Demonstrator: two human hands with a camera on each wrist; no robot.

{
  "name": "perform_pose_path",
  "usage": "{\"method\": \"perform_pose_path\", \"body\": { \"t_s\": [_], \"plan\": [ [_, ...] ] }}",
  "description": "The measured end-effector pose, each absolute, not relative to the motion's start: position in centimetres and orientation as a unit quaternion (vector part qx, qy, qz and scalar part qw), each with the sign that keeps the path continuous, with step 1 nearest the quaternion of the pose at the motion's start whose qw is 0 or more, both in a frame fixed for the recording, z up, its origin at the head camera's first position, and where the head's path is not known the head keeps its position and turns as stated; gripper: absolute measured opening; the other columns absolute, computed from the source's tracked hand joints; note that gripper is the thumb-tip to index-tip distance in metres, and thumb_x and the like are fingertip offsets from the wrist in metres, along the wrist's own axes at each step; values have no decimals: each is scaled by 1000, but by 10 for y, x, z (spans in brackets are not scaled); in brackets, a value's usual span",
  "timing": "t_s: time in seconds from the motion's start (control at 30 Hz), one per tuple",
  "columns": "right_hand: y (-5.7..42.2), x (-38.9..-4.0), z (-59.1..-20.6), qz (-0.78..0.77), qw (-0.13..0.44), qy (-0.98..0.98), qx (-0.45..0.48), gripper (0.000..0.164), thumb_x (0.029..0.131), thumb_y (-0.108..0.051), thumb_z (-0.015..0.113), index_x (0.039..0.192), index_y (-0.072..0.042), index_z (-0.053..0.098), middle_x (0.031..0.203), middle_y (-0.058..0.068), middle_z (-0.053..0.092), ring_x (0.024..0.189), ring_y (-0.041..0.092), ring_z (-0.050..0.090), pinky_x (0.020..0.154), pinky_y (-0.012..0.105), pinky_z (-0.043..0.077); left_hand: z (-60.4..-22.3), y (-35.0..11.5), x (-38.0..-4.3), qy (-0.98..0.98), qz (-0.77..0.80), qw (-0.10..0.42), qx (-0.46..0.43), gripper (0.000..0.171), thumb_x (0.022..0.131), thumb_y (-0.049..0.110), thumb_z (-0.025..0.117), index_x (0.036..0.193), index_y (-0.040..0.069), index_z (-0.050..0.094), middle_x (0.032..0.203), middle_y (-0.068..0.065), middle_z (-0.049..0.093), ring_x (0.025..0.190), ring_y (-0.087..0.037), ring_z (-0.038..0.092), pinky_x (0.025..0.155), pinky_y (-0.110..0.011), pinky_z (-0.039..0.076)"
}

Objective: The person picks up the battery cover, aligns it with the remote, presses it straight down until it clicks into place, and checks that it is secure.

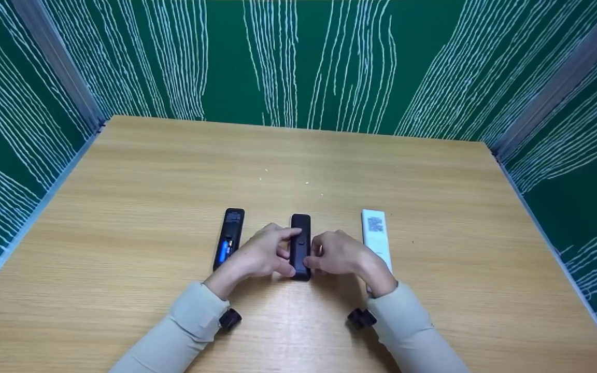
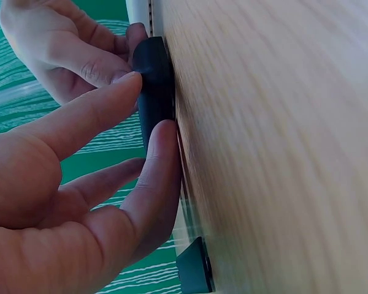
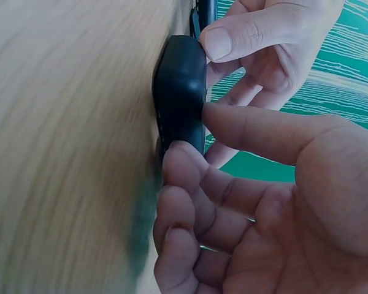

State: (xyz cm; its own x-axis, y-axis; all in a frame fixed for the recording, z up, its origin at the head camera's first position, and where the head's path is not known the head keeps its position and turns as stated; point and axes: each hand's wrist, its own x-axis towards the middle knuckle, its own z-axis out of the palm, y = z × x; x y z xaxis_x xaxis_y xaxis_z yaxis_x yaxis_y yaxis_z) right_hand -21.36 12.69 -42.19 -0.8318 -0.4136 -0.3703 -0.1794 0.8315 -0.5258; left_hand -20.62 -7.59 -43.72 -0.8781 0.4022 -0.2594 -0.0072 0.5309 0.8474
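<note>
A black remote control (image 1: pixel 301 235) lies back side up on the wooden table between both hands. My left hand (image 1: pixel 267 251) holds its left side, thumb near the near end and index finger higher up. On the opposite side my right hand (image 1: pixel 342 252) grips the lower right edge, the thumb on the remote and the other fingers curled beside it. In the right wrist view, the rounded near end of the remote (image 3: pixel 181 92) shows between the two hands. Left of them lies a second black remote control (image 1: pixel 232 228), its battery compartment uncovered and a blue battery (image 1: pixel 224 250) visible inside.
A white remote control (image 1: pixel 376 235) with a square printed code lies to the right, partly hidden by my right hand and wrist. Small pale crumbs (image 1: pixel 307 183) dot the table (image 1: pixel 174 171) farther back. Green walls with white lines (image 1: pixel 226 62) enclose it.
</note>
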Motion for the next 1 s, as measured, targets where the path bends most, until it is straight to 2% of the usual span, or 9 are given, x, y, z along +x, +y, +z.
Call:
{"method": "perform_pose_path", "body": {
  "t_s": [0.27,0.5,1.0],
  "plan": [
    [126,-212,-420,-223,241,931,-160,19,98,-30,76,88,-15,70,68,-2,69,69,17,60,66,31,46,-438,-76,-206,843,477,222,112,98,73,-17,85,160,8,48,136,-19,49,109,-25,66,89,-29,61],
    [127,-213,-422,-233,231,929,-174,19,96,-28,77,86,-13,71,71,0,66,64,14,57,60,28,45,-437,-78,-205,840,481,221,121,96,73,-18,84,159,6,48,134,-21,48,110,-27,68,85,-30,62],
    [128,-218,-426,-247,226,927,-168,21,98,-28,74,85,-13,73,71,0,65,64,14,55,60,28,44,-438,-77,-206,839,482,226,112,96,74,-17,84,160,8,48,134,-19,49,111,-27,67,87,-30,62]
  ]
}}
